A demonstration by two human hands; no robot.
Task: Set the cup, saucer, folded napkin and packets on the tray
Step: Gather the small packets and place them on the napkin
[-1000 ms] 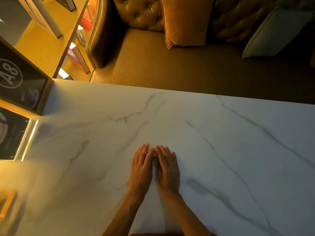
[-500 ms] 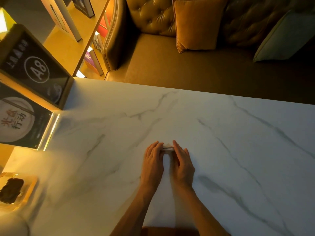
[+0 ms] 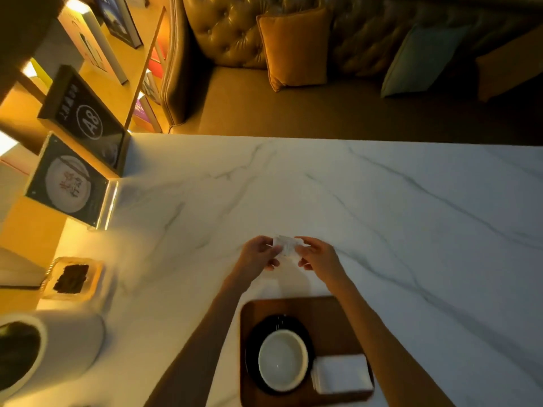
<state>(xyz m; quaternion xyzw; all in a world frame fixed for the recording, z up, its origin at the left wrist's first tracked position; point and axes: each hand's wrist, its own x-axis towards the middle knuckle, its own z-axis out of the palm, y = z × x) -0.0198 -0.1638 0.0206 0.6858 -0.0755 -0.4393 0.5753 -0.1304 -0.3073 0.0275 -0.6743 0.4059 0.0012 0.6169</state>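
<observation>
- The left hand [image 3: 258,255] and the right hand [image 3: 318,257] meet over the table [image 3: 396,218], just past the far edge of the tray [image 3: 326,314]
- Between them are the packets [image 3: 284,245], small, white and blurred; how many there are I cannot tell
- The left hand pinches the packets' left end between thumb and curled fingers
- The right hand pinches their right end, its index finger reaching along the top
- The packets are off the tray and apart from it; whether they touch the table is unclear
- The tray is brown with rounded corners and lies at the near side of the white marble table
- The left forearm passes to the left of the tray, and the right forearm crosses over its far right corner
- A black saucer [image 3: 252,358] sits on the tray's left half
- A white cup [image 3: 283,359] stands upright on the saucer, pale inside
- A white folded napkin [image 3: 340,374] lies flat on the tray just right of the saucer, reaching the tray's right rim
- At the table's left side are a white pot [image 3: 67,339] with a dark inside, a dish [image 3: 97,277] holding something dark brown, and two dark signs, the farther sign [image 3: 85,121] marked A8
- Beyond the table is a tufted sofa [image 3: 229,27] with an orange cushion [image 3: 296,48] and a pale green cushion [image 3: 417,60]
</observation>
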